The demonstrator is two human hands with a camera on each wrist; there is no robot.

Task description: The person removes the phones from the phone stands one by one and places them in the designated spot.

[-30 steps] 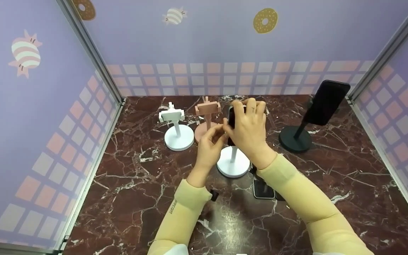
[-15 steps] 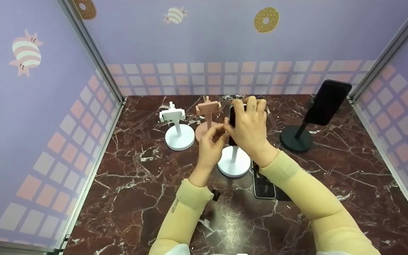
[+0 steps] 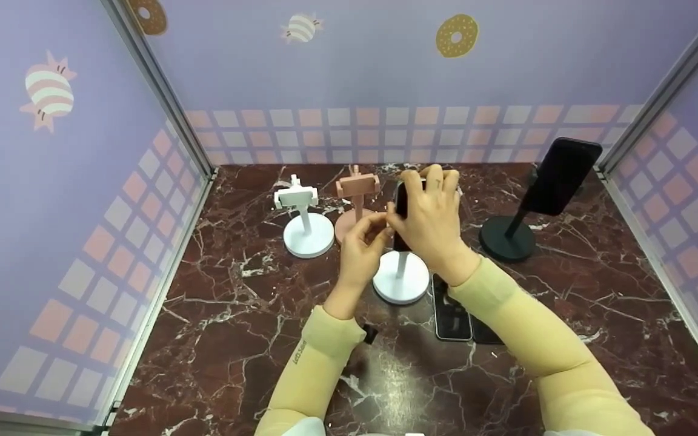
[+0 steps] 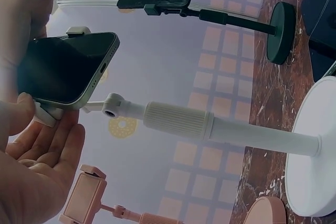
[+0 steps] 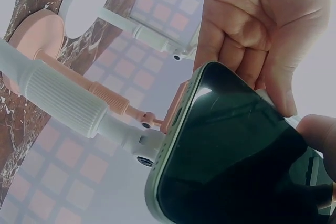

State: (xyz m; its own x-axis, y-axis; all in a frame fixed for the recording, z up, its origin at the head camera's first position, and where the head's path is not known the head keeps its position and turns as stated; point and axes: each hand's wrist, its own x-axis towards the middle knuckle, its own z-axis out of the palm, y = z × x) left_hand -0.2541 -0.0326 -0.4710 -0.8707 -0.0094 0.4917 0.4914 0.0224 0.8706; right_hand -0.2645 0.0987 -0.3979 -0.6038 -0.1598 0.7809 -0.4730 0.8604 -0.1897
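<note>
A dark-screened smartphone (image 4: 73,69) sits in the clamp (image 4: 47,114) of a white phone stand (image 3: 400,280), between two of the clamp's ends in the left wrist view. My right hand (image 3: 431,227) grips the phone from the right, fingers over its upper edge and thumb at its near side. At the phone's left edge, my left hand (image 3: 361,251) pinches the white clamp end between thumb and fingers. The right wrist view shows the left thumb (image 5: 283,95) pressing there, close to the right thumb (image 5: 317,129). The far clamp parts are mostly hidden behind the phone.
A second white stand (image 3: 308,236) and a pink stand (image 3: 358,184) stand to the left with bare clamps. On the right, a black stand (image 3: 506,239) holds another phone (image 3: 561,175). Two phones lie on the marble table, one (image 3: 452,321) partly under the right forearm.
</note>
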